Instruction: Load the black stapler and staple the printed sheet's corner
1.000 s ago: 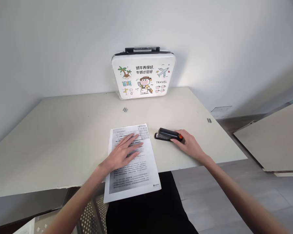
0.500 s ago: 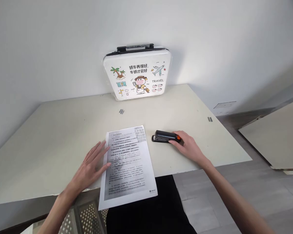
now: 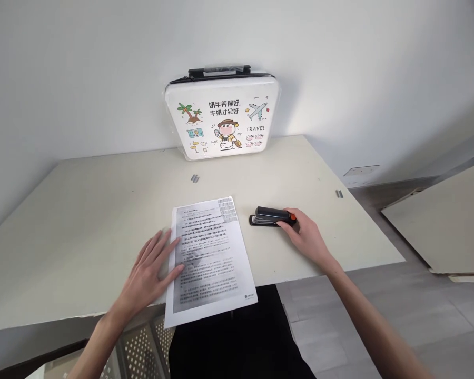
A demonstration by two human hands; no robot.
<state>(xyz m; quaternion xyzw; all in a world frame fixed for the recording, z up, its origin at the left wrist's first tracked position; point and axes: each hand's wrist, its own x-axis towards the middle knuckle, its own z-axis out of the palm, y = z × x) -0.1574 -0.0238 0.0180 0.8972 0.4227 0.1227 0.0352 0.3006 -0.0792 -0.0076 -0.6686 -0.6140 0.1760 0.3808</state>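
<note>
The right hand (image 3: 306, 234) is closed around the rear end of the stapler (image 3: 272, 213), right of the printed paper (image 3: 205, 247), near the worktop's (image 3: 102, 210) front edge. The left hand (image 3: 148, 271) has its fingers spread, with thumb and some fingertips on the paper's left margin.

For good control, I think the left hand should press flat and gently, because the thin sheet overhangs the front edge and could bend there. The right hand should hold the stapler level, without squeezing.

The stapler is smooth, black and elongated, with an orange end. Farther away, grey strips (image 3: 195, 179), metallic-looking, lie toward the back edge, where a glossy white case (image 3: 199, 121) with rounded corners stands.
</note>
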